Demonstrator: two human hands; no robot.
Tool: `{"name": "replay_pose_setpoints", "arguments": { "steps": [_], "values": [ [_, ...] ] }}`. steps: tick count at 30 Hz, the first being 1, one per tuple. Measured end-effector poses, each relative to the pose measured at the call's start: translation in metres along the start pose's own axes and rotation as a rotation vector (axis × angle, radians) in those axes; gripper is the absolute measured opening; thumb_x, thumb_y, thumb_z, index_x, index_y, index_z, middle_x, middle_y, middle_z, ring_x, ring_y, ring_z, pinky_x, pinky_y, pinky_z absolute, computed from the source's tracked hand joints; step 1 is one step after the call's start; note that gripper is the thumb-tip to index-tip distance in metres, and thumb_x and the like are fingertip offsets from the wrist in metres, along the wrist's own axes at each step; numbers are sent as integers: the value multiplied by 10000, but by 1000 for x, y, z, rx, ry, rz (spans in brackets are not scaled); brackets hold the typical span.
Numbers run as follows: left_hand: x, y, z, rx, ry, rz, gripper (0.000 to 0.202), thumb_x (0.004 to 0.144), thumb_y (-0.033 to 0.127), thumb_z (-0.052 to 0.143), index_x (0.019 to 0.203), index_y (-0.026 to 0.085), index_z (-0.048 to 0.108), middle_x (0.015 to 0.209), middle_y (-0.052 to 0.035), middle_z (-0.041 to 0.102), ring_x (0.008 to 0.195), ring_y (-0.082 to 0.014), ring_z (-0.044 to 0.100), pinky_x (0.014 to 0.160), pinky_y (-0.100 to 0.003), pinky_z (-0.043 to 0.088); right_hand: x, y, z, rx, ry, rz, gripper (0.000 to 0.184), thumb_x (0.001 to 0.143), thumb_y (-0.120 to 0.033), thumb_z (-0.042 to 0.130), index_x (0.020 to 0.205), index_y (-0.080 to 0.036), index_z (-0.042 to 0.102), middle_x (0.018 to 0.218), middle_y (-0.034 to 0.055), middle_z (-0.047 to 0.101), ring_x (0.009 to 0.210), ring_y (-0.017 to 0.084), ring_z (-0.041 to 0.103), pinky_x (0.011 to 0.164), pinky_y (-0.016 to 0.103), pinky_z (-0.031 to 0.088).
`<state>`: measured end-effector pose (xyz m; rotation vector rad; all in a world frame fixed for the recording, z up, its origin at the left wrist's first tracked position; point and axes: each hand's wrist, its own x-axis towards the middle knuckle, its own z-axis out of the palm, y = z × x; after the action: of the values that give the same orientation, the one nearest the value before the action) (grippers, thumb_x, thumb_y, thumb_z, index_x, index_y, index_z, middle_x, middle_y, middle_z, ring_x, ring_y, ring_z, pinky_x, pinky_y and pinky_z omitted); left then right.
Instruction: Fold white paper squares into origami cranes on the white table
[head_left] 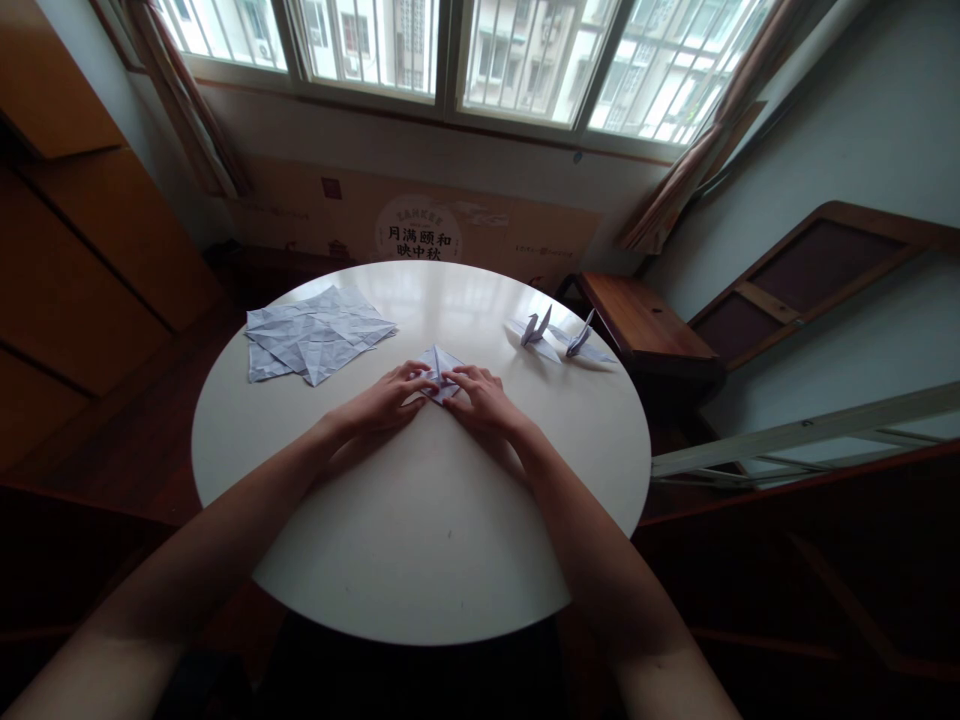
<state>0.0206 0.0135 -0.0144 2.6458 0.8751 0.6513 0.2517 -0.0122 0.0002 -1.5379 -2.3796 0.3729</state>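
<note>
A small folded piece of pale paper (442, 357) lies on the white table, diamond-shaped, with a crease down its middle. From its left side my left hand (388, 394) grips it with bent fingers and thumb. My right hand (481, 394) holds the opposite side the same way, fingertips on the folds. The fingers cover part of the paper's lower half. Two finished paper cranes, one crane (534, 334) and a second crane (580, 345), stand beyond my right hand. Beyond my left hand lies a loose pile of creased paper sheets (322, 332).
The round white table (442, 560) has a curved edge all around. A wooden stool-like piece (645, 315) stands past its right side. Behind the table are a printed banner (487, 220) and barred windows (525, 60). Wooden cabinets (82, 260) stand at the left.
</note>
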Motion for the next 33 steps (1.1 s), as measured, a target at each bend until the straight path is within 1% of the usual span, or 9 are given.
{"name": "replay_pose_setpoints", "arguments": {
  "steps": [3, 6, 9, 12, 17, 20, 23, 29, 33],
  "values": [
    [0, 1, -1, -31, 28, 20, 313, 926, 213, 527, 1219, 213, 638, 1349, -115, 445, 1204, -247, 537, 1074, -419, 459, -1, -1, -1, 16, 8, 1, 568, 925, -422, 552, 1465, -282, 444, 1407, 97, 505, 1286, 289, 431, 1077, 453, 322],
    [0, 3, -3, -46, 53, 9, 393, 927, 233, 529, 1316, 205, 572, 1339, -128, 448, 1205, -257, 542, 1055, -417, 476, -1, 0, -3, 10, 5, -16, 587, 931, -442, 554, 1487, -333, 402, 1399, 91, 501, 1262, 281, 455, 1071, 444, 330],
    [1, 4, -5, -43, 87, -46, 476, 946, 298, 516, 1406, 179, 487, 1342, -150, 444, 1186, -272, 563, 1045, -427, 475, -2, 0, -4, -4, 8, -38, 548, 933, -478, 548, 1461, -383, 434, 1414, 89, 472, 1256, 282, 468, 1071, 454, 332],
    [3, 4, -6, -14, 107, -133, 519, 968, 399, 482, 1410, 127, 480, 1342, -174, 453, 1122, -282, 602, 1014, -426, 485, -2, 0, -5, 2, 12, -48, 506, 931, -487, 551, 1420, -372, 495, 1425, 95, 461, 1268, 290, 469, 1072, 469, 334],
    [3, 1, -5, 168, 137, -280, 433, 971, 423, 458, 1267, 153, 622, 1259, -145, 565, 1067, -301, 611, 966, -476, 467, 2, 2, -2, 71, 91, -17, 508, 932, -419, 569, 1409, -257, 499, 1370, 110, 530, 1253, 258, 501, 1053, 423, 372],
    [2, -1, -3, 215, 161, -340, 339, 954, 404, 486, 1110, 196, 704, 1268, -120, 566, 1106, -299, 576, 970, -490, 440, 4, 4, 0, 69, 113, 39, 417, 935, -384, 563, 1308, -201, 590, 1334, 127, 551, 1206, 248, 534, 1041, 400, 388],
    [2, 0, -2, 225, 187, -357, 303, 940, 390, 512, 1051, 208, 727, 1336, -108, 527, 1141, -310, 528, 969, -498, 418, 3, 4, 1, 7, 120, 68, 370, 920, -392, 580, 1213, -183, 664, 1391, 144, 501, 1256, 285, 480, 1063, 442, 364],
    [4, 5, -2, 221, 135, -366, 284, 951, 368, 505, 987, 209, 737, 1195, -85, 644, 1077, -301, 529, 957, -489, 367, 0, 6, -2, -54, 203, 96, 268, 923, -355, 566, 1034, -189, 744, 1473, 100, 457, 1338, 336, 351, 1049, 503, 348],
    [4, 3, -1, 250, 145, -360, 318, 975, 387, 477, 1024, 211, 736, 1205, -97, 644, 1159, -311, 475, 994, -490, 308, 1, 10, -3, -1, 207, 75, 219, 926, -307, 570, 942, -200, 760, 1279, 89, 634, 1304, 309, 388, 1036, 465, 333]
  ]
}}
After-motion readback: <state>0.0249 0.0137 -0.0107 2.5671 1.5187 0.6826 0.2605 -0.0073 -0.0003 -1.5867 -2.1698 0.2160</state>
